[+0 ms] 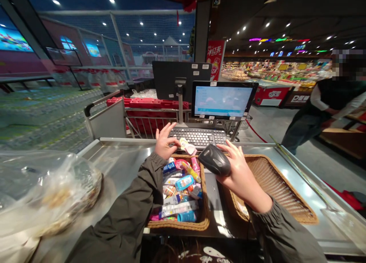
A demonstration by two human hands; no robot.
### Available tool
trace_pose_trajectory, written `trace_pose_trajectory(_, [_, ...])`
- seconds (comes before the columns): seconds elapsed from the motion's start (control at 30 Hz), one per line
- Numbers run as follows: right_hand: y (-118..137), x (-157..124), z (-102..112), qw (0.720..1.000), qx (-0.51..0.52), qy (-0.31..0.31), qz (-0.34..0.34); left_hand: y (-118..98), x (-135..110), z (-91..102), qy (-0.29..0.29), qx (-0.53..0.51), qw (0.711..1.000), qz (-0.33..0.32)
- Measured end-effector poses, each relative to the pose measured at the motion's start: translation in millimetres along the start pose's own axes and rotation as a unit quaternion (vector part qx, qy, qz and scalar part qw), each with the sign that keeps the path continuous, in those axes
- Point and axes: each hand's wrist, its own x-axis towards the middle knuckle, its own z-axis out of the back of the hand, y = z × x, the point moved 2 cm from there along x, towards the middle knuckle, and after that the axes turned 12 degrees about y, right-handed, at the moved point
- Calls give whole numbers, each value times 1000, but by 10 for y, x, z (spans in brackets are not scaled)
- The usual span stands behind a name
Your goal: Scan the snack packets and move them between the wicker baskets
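My right hand (241,177) is wrapped round a black handheld barcode scanner (214,160), its head tilted toward the left. Between the thumb and fingers of my left hand (165,141) is a small pink and yellow item (188,146); its exact kind is unclear. Both hands are above the near side of a black keyboard (197,136). Below my left hand stands a wicker basket (206,205) full of toothpaste tubes, a blue bottle (184,183) and other small colourful packages. A second wicker basket (281,190) is under my right forearm, with a pale item (243,209) partly hidden in it.
A lit monitor (224,99) stands behind the keyboard, beside another screen turned away. Clear plastic bags (54,190) lie on the metal counter (114,160) at left. Trolleys (143,121) are beyond the counter. A person (323,102) stands at the right.
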Motion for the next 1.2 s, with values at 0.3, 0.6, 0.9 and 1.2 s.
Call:
trace_pose_trajectory(0.3, [-23, -57, -158, 999, 21, 30, -2, 164, -444, -151, 84, -5, 996, 32])
trace_pose_trajectory(0.6, [-21, -84, -198, 999, 31, 44, -9, 70, -932, -520, 256, -32, 966, 12])
trace_pose_trajectory(0.9, [-360, -275, 8, 998, 5, 1, -56, -44, -958, -567, 346, 59, 934, -68])
trace_pose_trajectory(1.2, [-1035, -861, 554, 976, -62, -95, -186, -677, -354, -911, 300, 15, 931, -208])
